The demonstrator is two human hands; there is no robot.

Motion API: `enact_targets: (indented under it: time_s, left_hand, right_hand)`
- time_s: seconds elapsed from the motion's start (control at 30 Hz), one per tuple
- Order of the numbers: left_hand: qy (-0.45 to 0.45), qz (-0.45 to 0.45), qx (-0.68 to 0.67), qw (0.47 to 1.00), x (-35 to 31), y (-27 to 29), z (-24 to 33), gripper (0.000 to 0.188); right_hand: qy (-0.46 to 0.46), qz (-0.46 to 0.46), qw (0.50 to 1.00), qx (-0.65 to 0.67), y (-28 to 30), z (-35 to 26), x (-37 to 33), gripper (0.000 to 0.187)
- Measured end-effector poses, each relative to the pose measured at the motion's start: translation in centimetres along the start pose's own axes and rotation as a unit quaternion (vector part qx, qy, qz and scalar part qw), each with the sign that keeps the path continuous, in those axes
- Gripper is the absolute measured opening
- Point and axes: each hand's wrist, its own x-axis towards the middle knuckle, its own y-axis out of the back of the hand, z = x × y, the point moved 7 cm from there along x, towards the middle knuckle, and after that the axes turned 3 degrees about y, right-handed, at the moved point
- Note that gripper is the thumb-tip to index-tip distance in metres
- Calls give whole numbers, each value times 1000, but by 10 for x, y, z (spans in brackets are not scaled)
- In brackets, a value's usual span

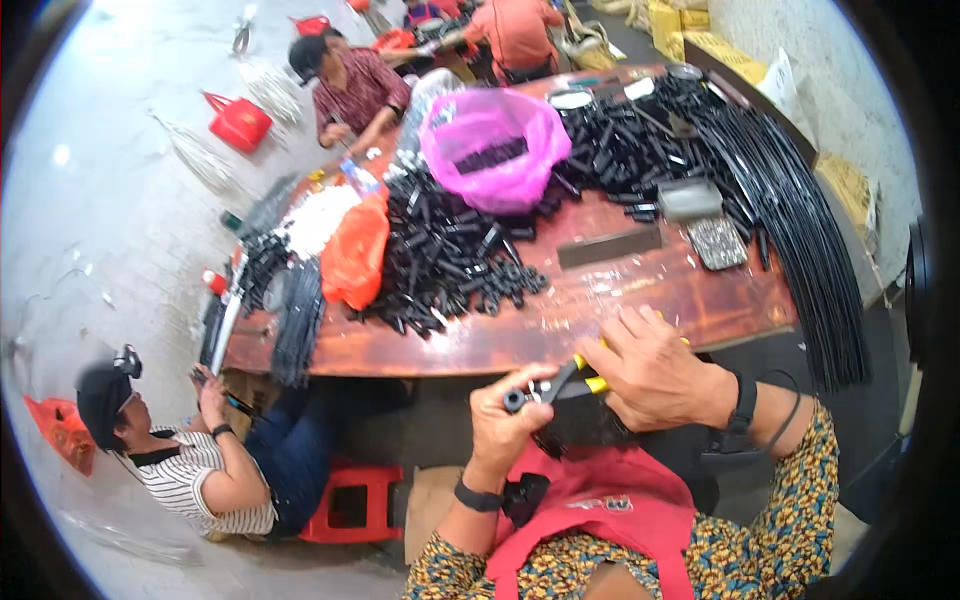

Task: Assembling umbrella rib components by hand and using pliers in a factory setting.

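Note:
In front of my red apron, my right hand (655, 372) is closed round the handles of yellow-and-black pliers (568, 382), whose jaws point left. My left hand (505, 418) pinches a small black round part (514, 400) with a hole in its end, right at the jaws. Whether the jaws grip the part cannot be made out. Both hands are just off the near edge of the red-brown table (700, 295). Beyond them, a heap of black tubular parts (440, 240) covers the tabletop, with small black rings (505, 285) at its near side.
A pink bag (545, 150) holds dark parts. An orange bag (355, 250), a dark bar (610, 246) and a box of small metal pieces (718, 243) lie on the table. Long black rods (800, 220) hang over the right edge. Co-workers sit at left (205, 450) and far side (360, 90).

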Motion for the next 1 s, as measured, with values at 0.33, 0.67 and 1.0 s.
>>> enact_targets:
  time_s: [0.33,0.67,1.0]
  left_hand:
    - [-22,-87,-15,996,1,-9,14,43]
    - [-25,-124,1,992,-1,-22,20,55]
    - [-17,-90,-56,994,16,-17,26,71]
  right_hand:
    - [-105,-347,733,576,-74,3,-28,43]
    - [-157,-438,565,682,-64,-14,-56,44]
    - [-101,-182,866,455,-36,27,-24,37]
